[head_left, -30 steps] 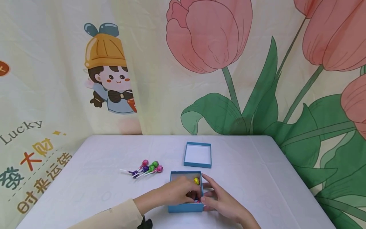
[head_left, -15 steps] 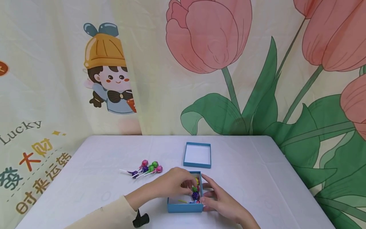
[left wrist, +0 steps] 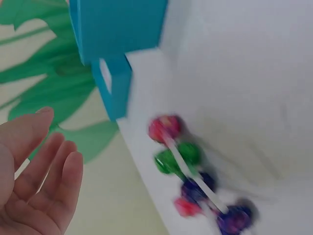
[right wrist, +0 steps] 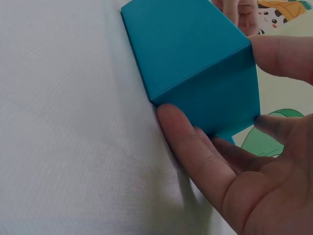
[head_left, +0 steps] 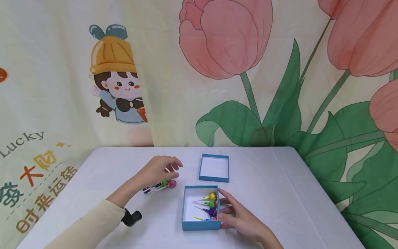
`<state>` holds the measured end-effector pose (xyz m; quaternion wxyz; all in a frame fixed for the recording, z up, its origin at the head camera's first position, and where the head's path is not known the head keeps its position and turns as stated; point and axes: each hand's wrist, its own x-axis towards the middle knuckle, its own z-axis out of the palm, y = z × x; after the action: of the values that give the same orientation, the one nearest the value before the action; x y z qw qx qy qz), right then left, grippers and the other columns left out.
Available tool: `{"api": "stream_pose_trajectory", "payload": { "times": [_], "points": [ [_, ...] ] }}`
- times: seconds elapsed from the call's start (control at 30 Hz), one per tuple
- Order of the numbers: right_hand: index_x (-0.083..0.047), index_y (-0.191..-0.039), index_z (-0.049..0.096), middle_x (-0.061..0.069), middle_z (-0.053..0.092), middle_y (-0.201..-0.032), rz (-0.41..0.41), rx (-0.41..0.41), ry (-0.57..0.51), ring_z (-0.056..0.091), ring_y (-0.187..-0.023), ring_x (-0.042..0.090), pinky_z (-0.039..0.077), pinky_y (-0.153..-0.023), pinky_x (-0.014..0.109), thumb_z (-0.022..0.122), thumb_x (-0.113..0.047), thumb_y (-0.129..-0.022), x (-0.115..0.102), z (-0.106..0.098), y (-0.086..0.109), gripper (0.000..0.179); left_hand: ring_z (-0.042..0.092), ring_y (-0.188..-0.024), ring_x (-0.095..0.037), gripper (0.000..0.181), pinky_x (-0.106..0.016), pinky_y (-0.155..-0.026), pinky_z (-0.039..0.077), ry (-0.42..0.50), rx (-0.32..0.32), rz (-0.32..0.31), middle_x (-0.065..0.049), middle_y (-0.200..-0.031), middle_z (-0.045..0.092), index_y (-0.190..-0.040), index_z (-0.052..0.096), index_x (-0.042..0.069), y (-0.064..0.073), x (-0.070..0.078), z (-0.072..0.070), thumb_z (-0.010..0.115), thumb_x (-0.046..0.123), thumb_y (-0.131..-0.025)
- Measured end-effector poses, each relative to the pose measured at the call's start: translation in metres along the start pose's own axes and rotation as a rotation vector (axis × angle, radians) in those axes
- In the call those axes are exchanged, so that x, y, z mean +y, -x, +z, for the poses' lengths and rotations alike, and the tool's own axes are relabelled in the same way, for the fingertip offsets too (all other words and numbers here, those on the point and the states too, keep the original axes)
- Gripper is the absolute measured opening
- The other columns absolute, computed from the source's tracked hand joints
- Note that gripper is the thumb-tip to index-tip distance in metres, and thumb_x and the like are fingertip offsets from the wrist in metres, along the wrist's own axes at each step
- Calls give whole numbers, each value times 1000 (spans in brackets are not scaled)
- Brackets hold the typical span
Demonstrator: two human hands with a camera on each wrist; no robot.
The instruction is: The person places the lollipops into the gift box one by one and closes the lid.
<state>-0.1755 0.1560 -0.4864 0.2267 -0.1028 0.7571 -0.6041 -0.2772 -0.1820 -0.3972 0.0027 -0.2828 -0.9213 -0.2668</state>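
Observation:
My left hand (head_left: 160, 170) hangs over a small pile of wrapped lollipops (head_left: 164, 184), fingers loosely bent and holding nothing. In the left wrist view that hand (left wrist: 44, 181) is apart from the pink, green and purple lollipops (left wrist: 195, 181). An open blue box (head_left: 200, 225) has a row of several lollipops (head_left: 211, 204) along its right wall, heads to the right. My right hand (head_left: 240, 216) holds the box's right side, thumb by the near corner. In the right wrist view the right hand's fingers (right wrist: 195, 152) press the blue wall (right wrist: 210, 103).
Behind the box lies its blue-rimmed lid (head_left: 214, 168), inside facing up. A white cloth covers the table (head_left: 264, 180). At the back hangs a curtain (head_left: 168, 86) printed with tulips and a cartoon figure.
My left hand has risen out of the box and moved left and back over the lollipop pile, leaving the row inside the box uncovered. My right hand has stayed at the box.

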Motion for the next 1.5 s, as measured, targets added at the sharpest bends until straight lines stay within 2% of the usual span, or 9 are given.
{"api": "stream_pose_trajectory", "payload": {
  "times": [0.17, 0.33, 0.6, 0.73, 0.87, 0.97, 1.23, 1.5],
  "points": [
    [-25, -170, 23, 25, 39, -161, 0, -1, -1, 57, -122, 28, 64, -86, 44, 74, -36, -101, 1, 0, -1, 86, 70, -96, -15, 29, -35, -85, 61, -28, 19, -90, -3, -108, 76, -121, 74, 14, 7, -37, -5, 83, 16, -94],
    [-25, -170, 24, 25, 39, -161, 8, 6, 8, 57, -122, 29, 64, -86, 44, 75, -37, -101, 1, 1, -1, 86, 70, -97, -21, 32, -42, -86, 62, -23, 7, -170, -12, -111, 75, -122, 72, 7, 16, -63, -8, 83, 13, -93],
    [-25, -170, 25, 25, 40, -160, 10, 12, 12, 58, -122, 28, 64, -86, 44, 75, -37, -101, -1, 2, 0, 86, 70, -94, -22, 28, -44, -84, 61, -40, -47, -232, -5, -103, 75, -121, 72, 5, 27, -89, -8, 79, 13, -95],
    [-25, -170, 25, 25, 40, -160, 9, 14, 15, 58, -122, 28, 64, -86, 44, 75, -37, -101, -1, 2, 0, 86, 69, -91, -19, 28, -39, -79, 61, -17, -108, -239, -3, -100, 76, -120, 72, 7, 28, -96, -8, 79, 11, -93],
    [-25, -169, 25, 25, 40, -160, 11, 15, 13, 58, -122, 29, 64, -86, 44, 75, -36, -101, -2, 2, 1, 86, 68, -86, -16, 29, -34, -73, 59, 6, -141, -203, -2, -98, 76, -119, 72, 8, 29, -100, -7, 80, 9, -92],
    [-25, -169, 25, 24, 40, -160, 14, 16, 13, 57, -122, 29, 64, -86, 44, 75, -36, -101, -2, 2, 1, 86, 67, -85, -14, 28, -34, -72, 57, 9, -139, -185, -2, -97, 76, -119, 73, 9, 29, -100, -7, 80, 8, -92],
    [-25, -169, 25, 24, 40, -160, 11, 14, 8, 57, -121, 28, 64, -86, 44, 75, -36, -101, -1, 1, 0, 86, 67, -84, -16, 27, -34, -72, 58, 7, -140, -188, -3, -98, 75, -119, 72, 8, 27, -98, -5, 79, 6, -93],
    [-25, -170, 24, 24, 39, -161, 2, 5, 0, 57, -122, 29, 64, -86, 44, 75, -36, -101, 0, 1, 0, 86, 64, -77, -13, 24, -29, -67, 56, -7, -120, -209, 0, -92, 74, -117, 73, 8, 26, -99, 0, 75, 3, -94]
  ]
}}
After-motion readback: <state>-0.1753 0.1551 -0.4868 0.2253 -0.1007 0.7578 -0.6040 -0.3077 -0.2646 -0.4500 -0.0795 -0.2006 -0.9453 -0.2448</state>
